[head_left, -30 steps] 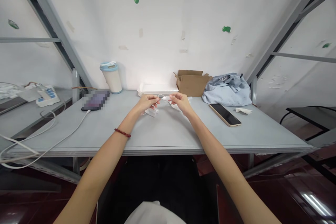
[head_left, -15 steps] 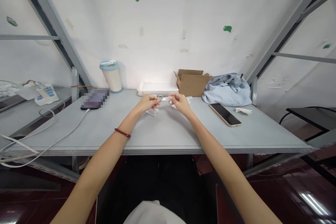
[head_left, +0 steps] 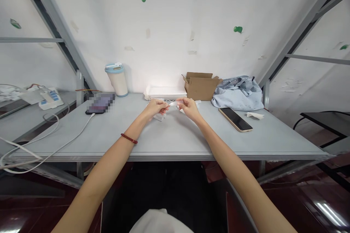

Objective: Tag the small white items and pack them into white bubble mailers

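My left hand point(head_left: 157, 109) and my right hand point(head_left: 189, 107) face each other over the table point(head_left: 175, 134), fingers pinched close together. Between them is a small white piece with a thin cord point(head_left: 173, 104), its ends hidden by my fingertips. I cannot make out exactly what it is. Both hands grip it, one from each side. Clear plastic wrapping point(head_left: 159, 117) lies just under my left hand. Behind the hands sits a flat white stack point(head_left: 167, 92) against the wall.
An open cardboard box point(head_left: 201, 87) and a bundled light blue cloth point(head_left: 237, 96) stand at the back right. Nearer are a phone point(head_left: 235, 119) and a crumpled tissue point(head_left: 255, 115). A tumbler point(head_left: 117, 81) and a second, plugged-in phone point(head_left: 100, 103) are left; a power strip point(head_left: 50, 99) lies beyond.
Both hands stay almost in place, still pinching the white piece. More of it shows between the fingertips now. The whole view has shifted very slightly.
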`<action>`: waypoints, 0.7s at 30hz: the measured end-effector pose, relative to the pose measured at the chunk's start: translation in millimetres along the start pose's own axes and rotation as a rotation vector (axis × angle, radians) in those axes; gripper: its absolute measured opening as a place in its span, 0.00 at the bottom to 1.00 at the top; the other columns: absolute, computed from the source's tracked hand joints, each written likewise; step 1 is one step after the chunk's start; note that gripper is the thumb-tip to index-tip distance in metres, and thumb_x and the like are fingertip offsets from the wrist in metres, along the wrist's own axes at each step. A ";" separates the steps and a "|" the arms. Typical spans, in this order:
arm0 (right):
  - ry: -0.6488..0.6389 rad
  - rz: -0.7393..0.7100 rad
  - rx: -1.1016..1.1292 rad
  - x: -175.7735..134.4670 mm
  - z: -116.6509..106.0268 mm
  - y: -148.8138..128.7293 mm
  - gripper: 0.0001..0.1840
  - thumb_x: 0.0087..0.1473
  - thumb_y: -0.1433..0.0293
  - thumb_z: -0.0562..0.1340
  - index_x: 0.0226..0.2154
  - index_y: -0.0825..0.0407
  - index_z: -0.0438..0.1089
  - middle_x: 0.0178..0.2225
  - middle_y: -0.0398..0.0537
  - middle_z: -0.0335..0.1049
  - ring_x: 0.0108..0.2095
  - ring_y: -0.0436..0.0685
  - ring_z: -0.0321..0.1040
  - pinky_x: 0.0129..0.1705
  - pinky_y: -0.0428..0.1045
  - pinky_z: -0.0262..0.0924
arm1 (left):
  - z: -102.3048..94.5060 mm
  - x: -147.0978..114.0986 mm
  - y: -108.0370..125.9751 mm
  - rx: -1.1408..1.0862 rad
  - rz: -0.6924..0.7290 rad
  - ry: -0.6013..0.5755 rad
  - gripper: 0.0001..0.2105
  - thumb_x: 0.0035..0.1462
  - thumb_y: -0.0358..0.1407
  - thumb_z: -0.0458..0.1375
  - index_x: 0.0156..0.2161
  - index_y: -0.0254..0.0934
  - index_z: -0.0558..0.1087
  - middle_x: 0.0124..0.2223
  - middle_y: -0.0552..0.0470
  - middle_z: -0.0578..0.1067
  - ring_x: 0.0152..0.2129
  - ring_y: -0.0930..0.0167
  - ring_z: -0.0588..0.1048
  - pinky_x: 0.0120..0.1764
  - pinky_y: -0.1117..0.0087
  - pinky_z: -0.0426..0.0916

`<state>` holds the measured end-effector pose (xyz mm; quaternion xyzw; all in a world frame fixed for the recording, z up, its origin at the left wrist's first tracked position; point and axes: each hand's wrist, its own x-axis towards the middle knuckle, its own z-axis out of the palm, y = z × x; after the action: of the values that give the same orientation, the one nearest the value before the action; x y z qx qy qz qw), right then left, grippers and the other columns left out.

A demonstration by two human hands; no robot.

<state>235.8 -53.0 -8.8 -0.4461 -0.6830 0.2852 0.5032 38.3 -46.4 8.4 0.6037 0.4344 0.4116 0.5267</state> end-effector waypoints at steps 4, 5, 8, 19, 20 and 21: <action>-0.016 0.009 0.051 -0.5 0.3 -1.4 0.14 0.47 0.64 0.60 0.36 0.52 0.74 0.20 0.41 0.69 0.26 0.54 0.68 0.31 0.48 0.58 | 0.2 -1.4 0.8 -0.013 -0.006 -0.017 0.09 0.43 0.37 0.67 0.26 0.32 0.77 0.26 0.50 0.75 0.20 0.76 0.68 0.27 0.71 0.65; -0.019 0.008 0.062 -0.6 0.3 -2.0 0.13 0.47 0.64 0.61 0.36 0.52 0.74 0.20 0.41 0.69 0.26 0.54 0.68 0.31 0.49 0.59 | 0.2 -1.8 1.3 -0.015 -0.006 -0.020 0.09 0.43 0.37 0.68 0.25 0.32 0.77 0.26 0.50 0.75 0.20 0.76 0.68 0.27 0.71 0.65; -0.019 0.015 0.088 -0.5 0.6 -3.6 0.13 0.46 0.62 0.62 0.35 0.51 0.73 0.22 0.42 0.71 0.27 0.55 0.70 0.30 0.48 0.59 | -1.3 -3.2 4.1 -0.017 -0.011 -0.033 0.10 0.41 0.39 0.68 0.26 0.33 0.77 0.27 0.49 0.75 0.21 0.75 0.69 0.27 0.71 0.65; -0.006 0.045 0.162 1.5 2.3 -5.4 0.18 0.44 0.56 0.67 0.34 0.51 0.73 0.24 0.41 0.71 0.28 0.55 0.72 0.33 0.49 0.63 | -17.2 -4.0 12.6 0.018 -0.084 0.000 0.11 0.41 0.40 0.69 0.27 0.33 0.79 0.29 0.48 0.76 0.23 0.74 0.70 0.26 0.72 0.62; -0.010 0.044 0.165 1.3 2.7 -4.9 0.18 0.44 0.57 0.67 0.34 0.51 0.73 0.24 0.41 0.71 0.28 0.55 0.73 0.33 0.50 0.63 | -16.2 -4.2 12.1 0.021 -0.075 -0.010 0.12 0.41 0.40 0.69 0.27 0.33 0.78 0.29 0.48 0.76 0.23 0.74 0.70 0.26 0.72 0.63; -0.018 0.044 0.168 1.1 3.3 -4.5 0.17 0.44 0.57 0.67 0.34 0.51 0.73 0.23 0.41 0.70 0.28 0.55 0.73 0.33 0.50 0.63 | -15.0 -4.4 11.6 0.024 -0.063 -0.019 0.12 0.41 0.41 0.69 0.27 0.33 0.78 0.29 0.49 0.76 0.24 0.74 0.70 0.26 0.72 0.63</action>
<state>231.2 -53.8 -5.6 -0.4144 -0.6513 0.3564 0.5263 23.8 -47.2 21.4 0.5997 0.4532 0.3840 0.5362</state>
